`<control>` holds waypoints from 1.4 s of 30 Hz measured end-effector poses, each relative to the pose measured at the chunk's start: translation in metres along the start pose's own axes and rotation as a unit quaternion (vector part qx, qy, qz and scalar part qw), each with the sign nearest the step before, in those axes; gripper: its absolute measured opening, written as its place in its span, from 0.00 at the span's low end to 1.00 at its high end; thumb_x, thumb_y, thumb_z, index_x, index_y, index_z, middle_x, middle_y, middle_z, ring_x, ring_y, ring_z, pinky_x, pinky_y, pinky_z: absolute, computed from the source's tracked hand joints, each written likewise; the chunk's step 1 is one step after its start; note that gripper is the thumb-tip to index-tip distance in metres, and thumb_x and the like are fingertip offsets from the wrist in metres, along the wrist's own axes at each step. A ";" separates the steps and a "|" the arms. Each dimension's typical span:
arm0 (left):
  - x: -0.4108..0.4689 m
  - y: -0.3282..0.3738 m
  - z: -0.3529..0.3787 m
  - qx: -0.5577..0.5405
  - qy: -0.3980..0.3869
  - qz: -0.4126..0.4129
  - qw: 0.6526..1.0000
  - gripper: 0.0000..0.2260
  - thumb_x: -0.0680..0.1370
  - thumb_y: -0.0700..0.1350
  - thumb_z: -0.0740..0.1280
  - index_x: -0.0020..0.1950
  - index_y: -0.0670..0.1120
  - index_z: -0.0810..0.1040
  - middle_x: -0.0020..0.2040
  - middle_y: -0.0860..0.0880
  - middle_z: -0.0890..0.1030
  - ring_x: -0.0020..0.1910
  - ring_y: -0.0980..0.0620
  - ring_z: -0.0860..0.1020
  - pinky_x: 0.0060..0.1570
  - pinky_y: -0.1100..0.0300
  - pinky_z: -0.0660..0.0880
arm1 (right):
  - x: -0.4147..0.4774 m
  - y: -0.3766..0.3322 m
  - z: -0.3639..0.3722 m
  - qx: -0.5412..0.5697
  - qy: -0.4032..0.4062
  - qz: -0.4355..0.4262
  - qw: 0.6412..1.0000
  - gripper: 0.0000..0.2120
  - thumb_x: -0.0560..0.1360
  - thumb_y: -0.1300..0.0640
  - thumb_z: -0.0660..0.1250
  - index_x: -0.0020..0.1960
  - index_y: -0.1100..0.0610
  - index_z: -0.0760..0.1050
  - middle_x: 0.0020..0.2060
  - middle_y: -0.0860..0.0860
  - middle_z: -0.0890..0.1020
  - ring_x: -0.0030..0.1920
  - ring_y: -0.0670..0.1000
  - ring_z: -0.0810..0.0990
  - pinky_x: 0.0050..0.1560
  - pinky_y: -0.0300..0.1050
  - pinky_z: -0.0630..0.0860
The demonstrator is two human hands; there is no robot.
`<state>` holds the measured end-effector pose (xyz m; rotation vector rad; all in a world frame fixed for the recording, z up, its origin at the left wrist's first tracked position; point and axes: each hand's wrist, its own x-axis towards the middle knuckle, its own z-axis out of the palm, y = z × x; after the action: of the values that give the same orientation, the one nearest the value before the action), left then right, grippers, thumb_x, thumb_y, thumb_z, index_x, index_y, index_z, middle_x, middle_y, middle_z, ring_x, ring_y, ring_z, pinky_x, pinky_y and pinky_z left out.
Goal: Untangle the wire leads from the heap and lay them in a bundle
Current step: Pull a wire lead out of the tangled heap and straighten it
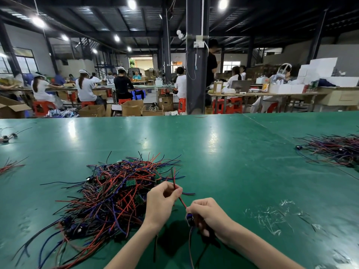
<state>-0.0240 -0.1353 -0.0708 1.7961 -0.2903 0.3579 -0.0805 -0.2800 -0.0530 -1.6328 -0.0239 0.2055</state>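
A tangled heap of red, black and blue wire leads (116, 193) with small green boards lies on the green table (223, 156), left of centre. My left hand (161, 202) pinches a red and black lead (181, 200) at the heap's right edge. My right hand (207, 216) is closed on the same lead lower down, by a small dark blue part (189, 220). More wire hangs from that fist towards me. The lead runs taut between both hands.
A second mass of leads (336, 150) lies at the far right of the table. Small wire groups (9, 166) sit at the left edge. White scuffs (272, 216) mark the surface to the right. Seated workers (85, 88) and a pillar (196, 55) are beyond.
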 end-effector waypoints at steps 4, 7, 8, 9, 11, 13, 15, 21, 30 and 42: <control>-0.006 0.005 0.003 0.060 0.015 0.080 0.995 0.07 0.74 0.38 0.72 0.40 0.49 0.79 0.35 0.54 0.81 0.35 0.62 0.77 0.39 0.70 0.72 | -0.001 0.001 -0.002 -0.004 -0.012 0.000 1.000 0.17 0.75 0.66 0.62 0.28 0.57 0.68 0.19 0.51 0.73 0.14 0.44 0.64 0.14 0.32 0.58; -0.002 0.006 -0.001 0.055 0.049 0.059 0.996 0.05 0.74 0.40 0.72 0.39 0.47 0.79 0.33 0.53 0.80 0.32 0.61 0.75 0.36 0.62 0.76 | 0.001 0.000 -0.003 0.000 -0.020 -0.001 1.000 0.17 0.75 0.65 0.63 0.28 0.57 0.69 0.20 0.51 0.74 0.14 0.44 0.64 0.15 0.32 0.59; -0.001 0.006 -0.002 0.047 0.050 0.043 0.997 0.05 0.74 0.40 0.71 0.39 0.46 0.79 0.32 0.52 0.80 0.31 0.60 0.75 0.34 0.60 0.76 | 0.001 0.000 -0.003 -0.001 -0.023 -0.002 1.000 0.16 0.75 0.65 0.63 0.29 0.58 0.69 0.20 0.51 0.75 0.14 0.44 0.65 0.15 0.32 0.59; -0.001 0.007 -0.003 0.033 0.047 0.024 0.998 0.06 0.75 0.40 0.71 0.38 0.46 0.79 0.32 0.51 0.80 0.29 0.58 0.74 0.32 0.60 0.76 | 0.002 0.001 -0.004 -0.003 -0.024 -0.002 1.000 0.16 0.75 0.64 0.63 0.29 0.58 0.69 0.21 0.51 0.75 0.14 0.44 0.65 0.15 0.32 0.59; 0.000 0.008 -0.004 -0.011 0.039 -0.023 0.999 0.06 0.76 0.41 0.70 0.39 0.44 0.78 0.33 0.45 0.80 0.25 0.55 0.72 0.28 0.60 0.72 | 0.004 0.002 -0.005 -0.014 -0.020 -0.005 1.000 0.16 0.75 0.64 0.63 0.29 0.57 0.69 0.22 0.53 0.75 0.15 0.45 0.64 0.15 0.32 0.59; 0.001 0.008 -0.004 -0.068 0.045 -0.076 0.994 0.07 0.76 0.42 0.69 0.40 0.41 0.77 0.34 0.42 0.80 0.24 0.53 0.70 0.28 0.58 0.71 | 0.005 0.003 -0.007 -0.034 -0.016 -0.012 0.999 0.16 0.75 0.64 0.63 0.29 0.56 0.70 0.23 0.54 0.75 0.15 0.45 0.64 0.16 0.32 0.59; 0.003 0.008 -0.005 -0.140 0.053 -0.120 0.981 0.08 0.77 0.42 0.67 0.42 0.38 0.75 0.33 0.42 0.80 0.24 0.54 0.69 0.26 0.59 0.70 | 0.006 0.004 -0.009 -0.055 -0.014 -0.020 0.998 0.16 0.75 0.63 0.63 0.29 0.56 0.70 0.25 0.55 0.77 0.16 0.45 0.64 0.16 0.33 0.59; 0.004 0.017 -0.007 -0.310 0.027 -0.176 0.934 0.08 0.78 0.42 0.66 0.42 0.39 0.72 0.32 0.41 0.81 0.21 0.57 0.67 0.21 0.65 0.66 | 0.006 0.003 -0.012 -0.102 -0.002 -0.049 0.994 0.12 0.75 0.63 0.63 0.33 0.58 0.71 0.25 0.55 0.76 0.16 0.44 0.64 0.16 0.33 0.59; 0.008 0.017 -0.011 -0.321 -0.009 -0.205 0.924 0.05 0.77 0.44 0.67 0.43 0.44 0.74 0.37 0.37 0.83 0.19 0.56 0.68 0.20 0.66 0.66 | 0.010 0.005 -0.020 -0.129 -0.002 -0.043 0.991 0.12 0.75 0.63 0.64 0.32 0.57 0.72 0.27 0.56 0.76 0.18 0.44 0.66 0.17 0.34 0.61; 0.007 0.013 -0.011 -0.243 0.090 -0.166 0.951 0.08 0.71 0.43 0.74 0.39 0.42 0.77 0.27 0.54 0.74 0.24 0.60 0.69 0.25 0.65 0.69 | 0.011 0.010 -0.019 -0.156 -0.005 -0.056 0.986 0.09 0.73 0.62 0.64 0.34 0.59 0.74 0.25 0.53 0.77 0.19 0.45 0.67 0.18 0.35 0.62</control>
<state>-0.0229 -0.1277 -0.0541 1.2846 0.0545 0.1859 -0.0675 -0.2983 -0.0630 -1.9368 -0.1622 0.1262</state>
